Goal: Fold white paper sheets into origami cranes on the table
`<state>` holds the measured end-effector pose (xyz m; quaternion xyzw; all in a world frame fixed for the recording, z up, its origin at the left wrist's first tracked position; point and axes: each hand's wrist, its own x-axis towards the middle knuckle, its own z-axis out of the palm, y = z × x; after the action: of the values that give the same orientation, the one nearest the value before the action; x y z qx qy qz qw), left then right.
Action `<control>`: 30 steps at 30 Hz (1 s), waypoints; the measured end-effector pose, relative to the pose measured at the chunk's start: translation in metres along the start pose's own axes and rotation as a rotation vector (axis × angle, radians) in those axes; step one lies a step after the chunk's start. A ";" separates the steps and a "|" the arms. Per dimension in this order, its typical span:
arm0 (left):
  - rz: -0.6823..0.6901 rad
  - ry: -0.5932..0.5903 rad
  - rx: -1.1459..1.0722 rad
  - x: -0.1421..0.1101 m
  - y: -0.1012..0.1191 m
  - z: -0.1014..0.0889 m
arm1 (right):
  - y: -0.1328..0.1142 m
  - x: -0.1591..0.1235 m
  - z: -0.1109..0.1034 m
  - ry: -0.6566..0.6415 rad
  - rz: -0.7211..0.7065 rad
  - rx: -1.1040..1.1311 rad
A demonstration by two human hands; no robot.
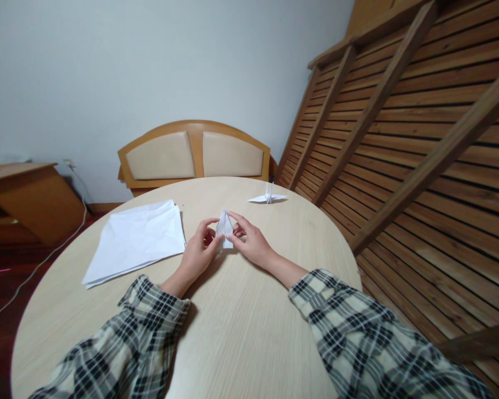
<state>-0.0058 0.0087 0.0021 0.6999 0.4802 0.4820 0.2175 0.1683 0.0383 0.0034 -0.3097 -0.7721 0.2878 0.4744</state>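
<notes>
Between my two hands is a small piece of folded white paper (pixel 224 227), pointed at the top and held over the middle of the table. My left hand (pixel 198 249) grips its left side, thumb near the lower edge and fingers curled behind. On the right side my right hand (pixel 251 241) pinches it, with the index finger at the tip and the thumb low on the front. Beyond my right hand a folded white paper crane (pixel 268 196) stands on the table with its wings spread.
A stack of white paper sheets (pixel 137 238) lies on the left of the round wooden table (pixel 241 332). Behind the table stands a padded headboard (pixel 196 149). A slatted wooden frame (pixel 382 138) leans along the right. At far left are a desk (pixel 33 194) and a white cable (pixel 45 260).
</notes>
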 end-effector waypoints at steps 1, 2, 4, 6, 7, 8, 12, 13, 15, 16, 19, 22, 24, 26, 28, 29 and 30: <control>0.002 0.000 0.003 0.000 0.000 0.000 | 0.000 0.000 0.000 -0.003 -0.003 -0.008; 0.000 -0.001 0.006 0.000 0.001 0.000 | 0.000 -0.001 0.000 -0.006 -0.007 -0.019; -0.006 -0.010 0.005 0.000 0.001 0.000 | 0.000 -0.002 0.000 -0.013 -0.019 -0.044; -0.012 -0.020 -0.006 -0.001 0.001 0.000 | 0.000 -0.003 0.000 -0.016 -0.023 -0.053; -0.010 -0.025 -0.012 -0.001 0.000 0.000 | 0.000 -0.003 0.000 -0.016 -0.022 -0.052; -0.004 -0.031 -0.015 -0.001 0.000 0.001 | 0.001 -0.003 0.001 -0.017 -0.020 -0.049; 0.031 -0.043 0.010 0.001 0.000 0.000 | 0.004 -0.004 0.002 -0.011 -0.037 -0.051; 0.032 -0.033 0.016 0.001 0.001 0.000 | 0.005 -0.004 0.002 -0.012 -0.037 -0.050; 0.034 0.005 0.024 0.001 0.002 -0.001 | 0.006 -0.004 0.002 -0.027 -0.017 -0.035; 0.034 0.021 0.025 0.001 0.003 -0.001 | 0.006 -0.003 0.002 -0.036 0.002 -0.023; 0.015 0.047 -0.026 0.001 0.001 -0.001 | 0.005 -0.003 0.000 -0.041 0.055 0.012; -0.053 0.075 -0.129 0.002 -0.002 -0.002 | 0.003 -0.002 -0.002 -0.049 0.028 0.018; -0.098 0.095 -0.175 0.003 -0.005 -0.002 | 0.002 -0.002 -0.003 -0.086 -0.021 0.003; -0.138 0.110 -0.204 0.005 -0.006 -0.003 | 0.001 -0.002 -0.003 -0.123 -0.045 -0.012; -0.157 0.125 -0.233 0.005 -0.006 -0.002 | 0.003 -0.003 -0.003 -0.144 -0.037 -0.021; -0.158 0.130 -0.244 0.006 -0.005 -0.002 | 0.004 -0.003 -0.002 -0.145 -0.032 -0.023; -0.152 0.132 -0.255 0.005 -0.005 -0.002 | 0.005 -0.003 -0.002 -0.143 -0.031 -0.027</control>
<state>-0.0094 0.0154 0.0017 0.5950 0.4801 0.5660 0.3083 0.1721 0.0391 -0.0011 -0.2830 -0.8125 0.2914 0.4181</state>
